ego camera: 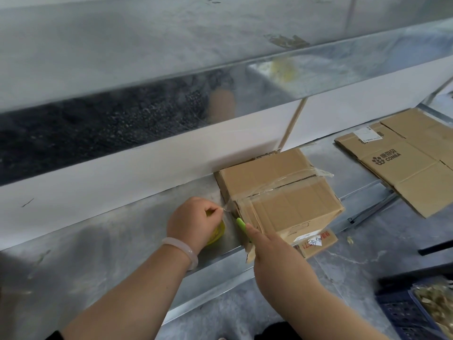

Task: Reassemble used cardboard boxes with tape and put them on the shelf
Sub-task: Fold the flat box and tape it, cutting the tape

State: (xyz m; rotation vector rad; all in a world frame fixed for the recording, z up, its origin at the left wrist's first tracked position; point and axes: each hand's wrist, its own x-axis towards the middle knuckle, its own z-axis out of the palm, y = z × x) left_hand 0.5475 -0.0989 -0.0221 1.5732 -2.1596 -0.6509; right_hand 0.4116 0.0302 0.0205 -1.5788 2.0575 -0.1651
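Note:
A brown cardboard box [282,192] stands on the metal shelf [122,241], pushed against the white back wall, with clear tape along its top seam. A strip of tape runs from the box's left edge to my left hand [193,223], which grips a yellow-cored tape roll [217,234] and pinches the strip. My right hand [274,251] holds a green-handled cutter [241,224] against the box's left front corner, close to the stretched tape. The cutter's blade is hidden.
Flattened cardboard boxes [404,155] lie on the shelf at the right, one overhanging the edge. A dark blue crate [411,312] with scraps sits at the lower right on the grey floor. An upper metal shelf [220,82] hangs over the work area.

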